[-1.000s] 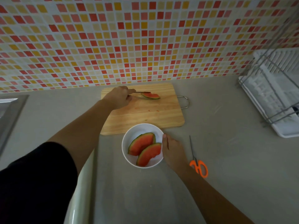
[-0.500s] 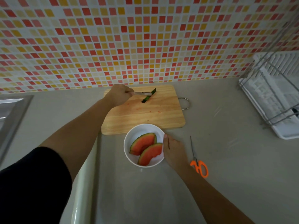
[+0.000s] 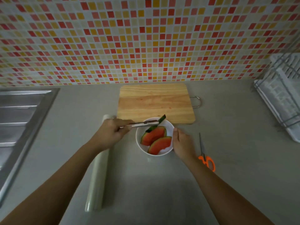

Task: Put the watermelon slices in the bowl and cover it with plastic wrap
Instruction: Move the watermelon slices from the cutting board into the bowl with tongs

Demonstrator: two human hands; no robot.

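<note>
A white bowl (image 3: 169, 127) stands on the grey counter just in front of the wooden cutting board (image 3: 154, 103). Two watermelon slices (image 3: 159, 144) lie inside it. My left hand (image 3: 112, 132) grips metal tongs (image 3: 144, 124), and the tongs pinch a third slice (image 3: 159, 121), seen edge-on with its green rind, over the bowl's far rim. My right hand (image 3: 182, 143) rests against the bowl's right side, thumb at the rim. A roll of plastic wrap (image 3: 97, 181) lies on the counter under my left forearm.
Orange-handled scissors (image 3: 205, 158) lie right of the bowl. A steel sink drainer (image 3: 21, 120) fills the left side. A white dish rack (image 3: 282, 96) stands at the right. A tiled wall backs the counter.
My left hand has carried the slice in the tongs from the cutting board back to over the bowl. The board is now bare. My right hand has stayed at the bowl.
</note>
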